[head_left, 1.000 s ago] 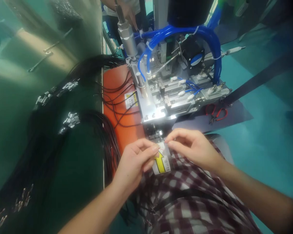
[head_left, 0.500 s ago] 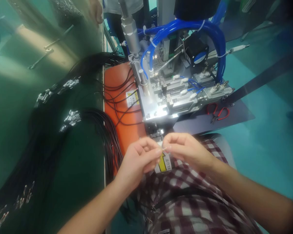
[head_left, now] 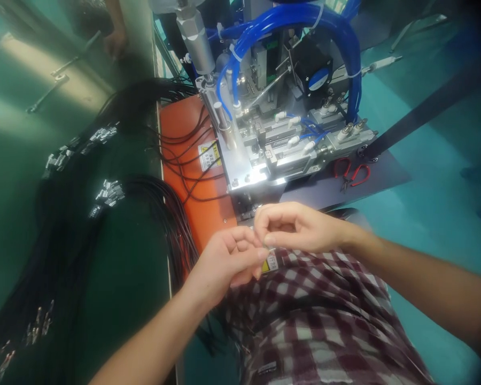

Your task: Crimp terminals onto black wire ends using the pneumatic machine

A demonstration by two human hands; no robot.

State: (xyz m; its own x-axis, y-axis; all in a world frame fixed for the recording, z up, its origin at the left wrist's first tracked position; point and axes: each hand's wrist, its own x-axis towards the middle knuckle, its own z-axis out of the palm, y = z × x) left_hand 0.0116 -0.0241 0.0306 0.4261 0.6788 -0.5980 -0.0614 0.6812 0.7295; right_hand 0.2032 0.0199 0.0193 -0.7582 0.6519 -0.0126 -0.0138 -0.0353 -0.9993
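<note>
My left hand (head_left: pixel 222 262) is closed in a pinch, thumb against the forefinger, on the fine end of a thin wire (head_left: pixel 270 248). Fingertips of my right hand (head_left: pixel 300 229) meet it there, thumb and forefinger pressed together on the same spot, so most of the wire is hidden. Both hands are above my lap, just in front of the machine (head_left: pixel 272 144). Under them, a white label with a yellow arrow (head_left: pixel 271 263) is partly covered. A bundle of black cables (head_left: pixel 160 200) with silvery ends hangs over the bench edge, left of my left hand.
More black cables with metal tips (head_left: pixel 108 192) lie on the green bench (head_left: pixel 132 289). Several cables cross the orange plate (head_left: pixel 184 123) beside the machine. Red-handled pliers (head_left: pixel 353 174) rest on the grey shelf (head_left: pixel 385 176). Another person's hand (head_left: pixel 115 44) is at the far left.
My right hand has moved up and left, closer over the left fingertips, and now covers more of the wire. The view has shifted slightly; the other person's hand has moved lower and left.
</note>
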